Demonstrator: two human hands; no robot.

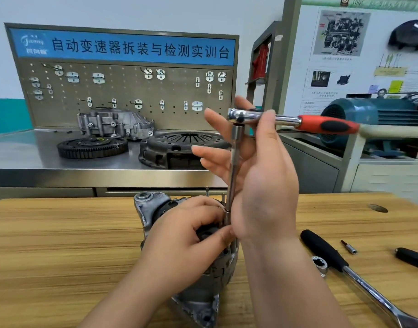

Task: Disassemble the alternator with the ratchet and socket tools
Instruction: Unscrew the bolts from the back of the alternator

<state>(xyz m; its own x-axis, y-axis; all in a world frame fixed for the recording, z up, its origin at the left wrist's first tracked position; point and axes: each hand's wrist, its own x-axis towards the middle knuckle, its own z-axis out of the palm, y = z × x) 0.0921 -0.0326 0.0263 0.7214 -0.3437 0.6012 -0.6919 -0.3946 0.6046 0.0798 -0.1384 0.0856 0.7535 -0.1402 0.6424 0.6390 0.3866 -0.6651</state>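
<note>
- Lower left: the wooden table [49, 233] carried the work. On a slick top like this, the part would need holding down against any turning force.
- Lower centre: the alternator [153, 209] stood on the table, its grey housing and mounting ear visible left of the hands.
- Lower centre: the left hand [186, 235] gripped the alternator's top with curled fingers, the thumb tip lying against the foot of the tool. Whether a socket was fully seated on a fastener could not be seen, as the fingers hid the joint. Good practice here would be to feel for full seating before loading the tool.
- Centre: the extension bar [233, 176] rose nearly upright from the alternator to the tool head. Keeping it in line with the fastener should reduce the risk of slipping off.
- Centre right: the right hand [262, 176] pinched the ratchet [286, 119] near its head between thumb and forefinger, the other fingers spread. This light grip probably suited spinning, not breaking loose, so shifting to the red handle would give leverage.
- Lower right: a second ratchet [321, 252] and a loose socket [319, 265] lay within reach.
</note>
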